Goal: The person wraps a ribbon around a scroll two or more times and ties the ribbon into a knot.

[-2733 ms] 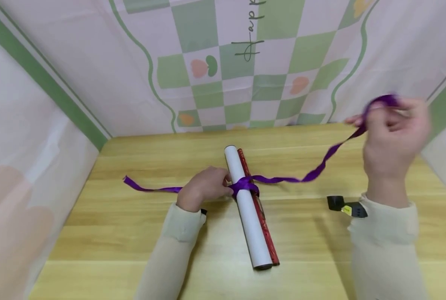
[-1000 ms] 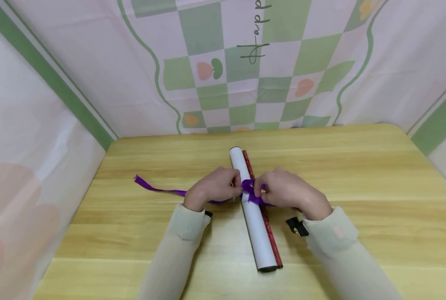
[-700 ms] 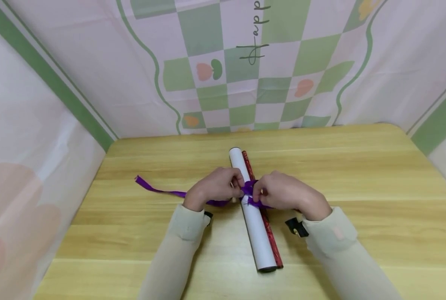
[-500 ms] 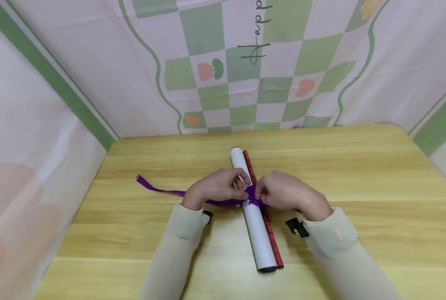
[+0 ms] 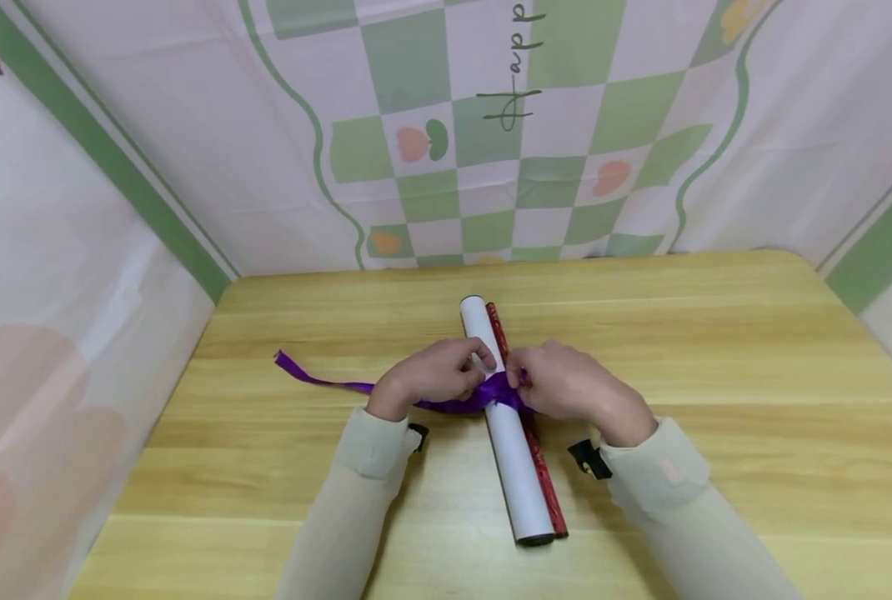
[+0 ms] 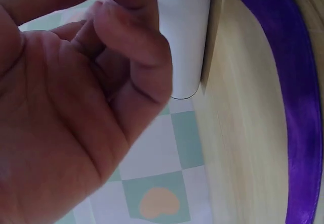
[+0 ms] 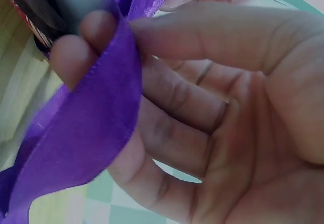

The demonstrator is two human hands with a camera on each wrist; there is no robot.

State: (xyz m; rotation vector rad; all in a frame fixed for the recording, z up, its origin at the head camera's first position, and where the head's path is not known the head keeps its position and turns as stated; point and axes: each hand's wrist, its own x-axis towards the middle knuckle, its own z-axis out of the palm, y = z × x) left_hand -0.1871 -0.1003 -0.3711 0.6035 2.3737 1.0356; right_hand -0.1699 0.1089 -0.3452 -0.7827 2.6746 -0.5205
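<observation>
A purple ribbon (image 5: 498, 389) wraps round a white paper roll (image 5: 519, 483) and the thinner red patterned roll (image 5: 546, 487) beside it. On the ribbon's near right side, my right hand (image 5: 569, 379) pinches it between thumb and fingertips; the right wrist view shows the ribbon's wide fold (image 7: 86, 133) hanging across those fingers. My left hand (image 5: 434, 371) is at the other side of the white roll, fingers curled, with thumb and fingertips on the ribbon at the crossing. Its fingertips are partly hidden in the left wrist view, where a ribbon length (image 6: 298, 107) passes beside the hand.
A loose ribbon tail (image 5: 296, 369) lies to the left on the wooden table (image 5: 228, 483). Behind stands a checked green and white cloth backdrop (image 5: 408, 67), with cloth walls left and right. Black straps (image 5: 590, 460) with cameras sit at the sleeve cuffs.
My right hand came down from the far right, bringing its ribbon end to the rolls. Over the last second the ribbon at the crossing has been drawn flatter across the white roll.
</observation>
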